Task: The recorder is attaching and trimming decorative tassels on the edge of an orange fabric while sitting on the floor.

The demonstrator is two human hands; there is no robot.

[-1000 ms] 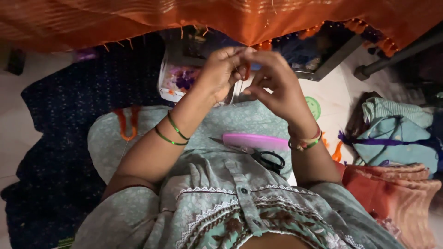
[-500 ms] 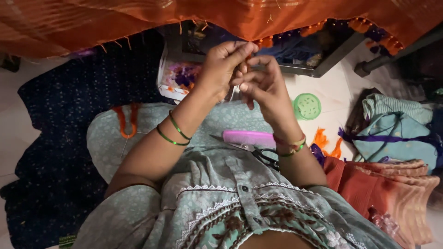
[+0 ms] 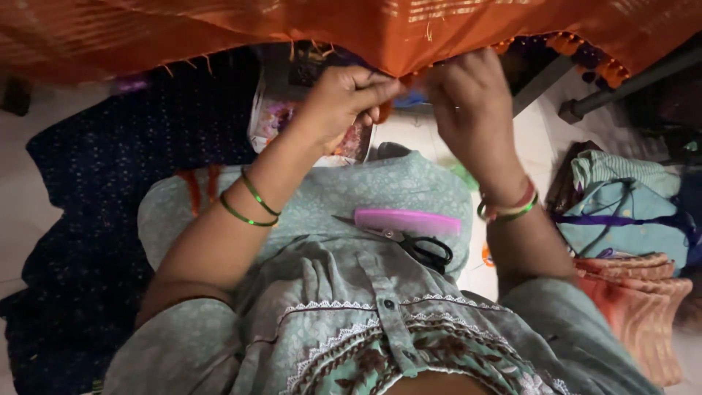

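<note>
At the far edge of the scene, an orange cloth (image 3: pixel 409 29) hangs across the top of the view, its lower border trimmed with small knotted tassels (image 3: pixel 585 55). The left hand (image 3: pixel 344 102) and right hand (image 3: pixel 468 102) meet at that border near its middle. The fingers of the left hand are pinched together on the hem, thumb against forefinger; those of the right hand are curled and closed on the same stretch, though motion blur hides exactly what they grip. Both wrists carry green bangles (image 3: pixel 245 205).

State of the work, as a judgement: tassels show along the hem to the right of the hands and loose thread ends to the left, so the border looks partly finished, the part between the hands being the one in hand. How much is left cannot be told, since the cloth runs out of view.

On the person's lap, near the viewer, lie a pink comb (image 3: pixel 409 219) and black-handled scissors (image 3: pixel 417 245), touching, neither held.

Beyond the left hand, on the floor, a flat package (image 3: pixel 274 117) with a flowered pink and white face is partly hidden by that hand. A dark blue patterned cloth (image 3: pixel 110 190) spreads to the left; folded fabrics (image 3: pixel 629 212), pale green, blue and orange, are stacked at the right.
</note>
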